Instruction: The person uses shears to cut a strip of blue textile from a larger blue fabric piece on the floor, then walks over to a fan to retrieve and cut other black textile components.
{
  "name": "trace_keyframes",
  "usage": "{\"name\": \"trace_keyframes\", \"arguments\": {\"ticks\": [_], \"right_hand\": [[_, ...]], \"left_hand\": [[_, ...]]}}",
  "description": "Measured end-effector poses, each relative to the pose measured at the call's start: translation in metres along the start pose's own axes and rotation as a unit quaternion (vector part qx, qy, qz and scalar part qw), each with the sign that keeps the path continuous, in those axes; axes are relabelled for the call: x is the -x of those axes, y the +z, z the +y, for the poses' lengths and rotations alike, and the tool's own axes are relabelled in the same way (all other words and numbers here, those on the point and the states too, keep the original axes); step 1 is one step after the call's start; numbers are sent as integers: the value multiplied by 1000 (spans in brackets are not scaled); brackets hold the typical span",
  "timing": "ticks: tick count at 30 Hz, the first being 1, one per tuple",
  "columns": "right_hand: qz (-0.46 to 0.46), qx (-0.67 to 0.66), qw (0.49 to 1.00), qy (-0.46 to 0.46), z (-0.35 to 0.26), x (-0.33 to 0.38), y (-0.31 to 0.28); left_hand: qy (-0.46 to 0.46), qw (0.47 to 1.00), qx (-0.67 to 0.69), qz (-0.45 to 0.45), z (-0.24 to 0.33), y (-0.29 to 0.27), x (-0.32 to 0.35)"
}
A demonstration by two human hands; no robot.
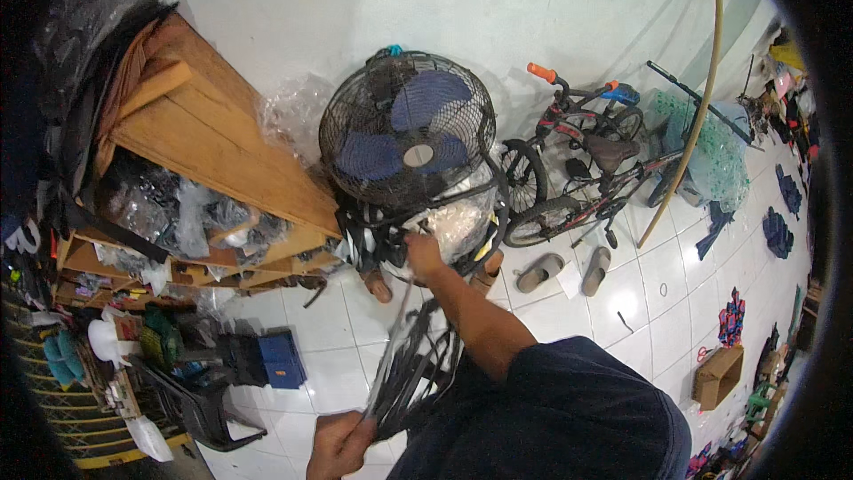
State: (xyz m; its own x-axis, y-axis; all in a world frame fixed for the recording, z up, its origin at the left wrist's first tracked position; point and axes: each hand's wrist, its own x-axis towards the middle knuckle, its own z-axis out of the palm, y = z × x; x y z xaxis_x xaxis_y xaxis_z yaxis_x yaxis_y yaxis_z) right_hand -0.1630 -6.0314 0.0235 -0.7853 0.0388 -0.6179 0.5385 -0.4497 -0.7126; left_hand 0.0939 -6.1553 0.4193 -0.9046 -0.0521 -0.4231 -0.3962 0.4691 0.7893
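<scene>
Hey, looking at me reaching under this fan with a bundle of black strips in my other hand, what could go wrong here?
The right hand is right under the fan, close to its cage, so a bump might tip it. The long black strips gripped by the left hand trail loose and might snag on the stand or the bicycle nearby.

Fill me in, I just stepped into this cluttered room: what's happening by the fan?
A person stands over a white tiled floor. Their left hand grips the lower end of a bundle of thin black strips. Their right hand reaches to the base of a black caged fan with blue blades, beside wooden shelves and a bicycle.
</scene>
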Motion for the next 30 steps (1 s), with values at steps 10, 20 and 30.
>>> {"name": "trace_keyframes", "arguments": {"ticks": [10, 20, 30], "right_hand": [[-103, 229, 960, -124, -125, 180, -13], [-210, 505, 803, -235, -128, 223, -18], [-295, 248, 923, 7, -113, 210, -70]], "left_hand": [[-78, 985, -68, 135, -208, -15, -38], [-126, 939, 307, -84, -117, 117, -245], [-95, 933, 343, 59, -109, 100, -243]]}}
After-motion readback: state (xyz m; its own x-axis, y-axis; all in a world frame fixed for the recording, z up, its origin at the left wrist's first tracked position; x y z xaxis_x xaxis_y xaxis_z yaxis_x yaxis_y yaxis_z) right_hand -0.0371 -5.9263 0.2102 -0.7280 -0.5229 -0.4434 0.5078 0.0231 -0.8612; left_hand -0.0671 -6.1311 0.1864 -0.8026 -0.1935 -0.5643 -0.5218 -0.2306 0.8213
